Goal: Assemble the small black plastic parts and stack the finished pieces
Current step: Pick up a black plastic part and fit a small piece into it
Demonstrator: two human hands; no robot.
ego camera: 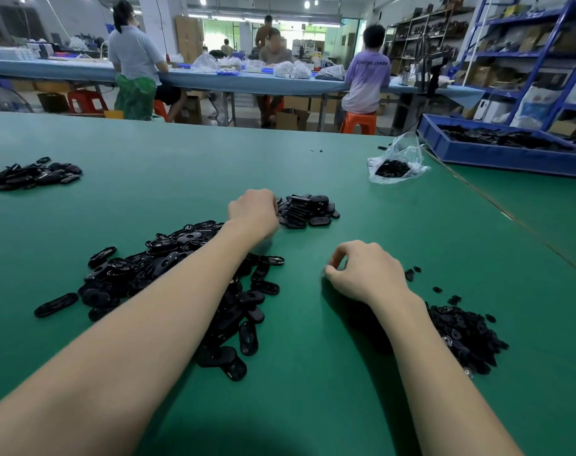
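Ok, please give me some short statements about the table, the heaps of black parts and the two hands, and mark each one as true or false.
1. The left hand reaches to the stack of finished pieces at the middle of the green table. True.
2. The clear plastic bag lies at the near left corner of the table. False: it lies far right, beside the blue bin.
3. A heap of small round parts lies to the right of the right hand. True.
4. The blue bin is empty. False: it holds black parts.
5. The right hand lies flat with straight fingers. False: its fingers are curled, and whether they hold a part cannot be seen.
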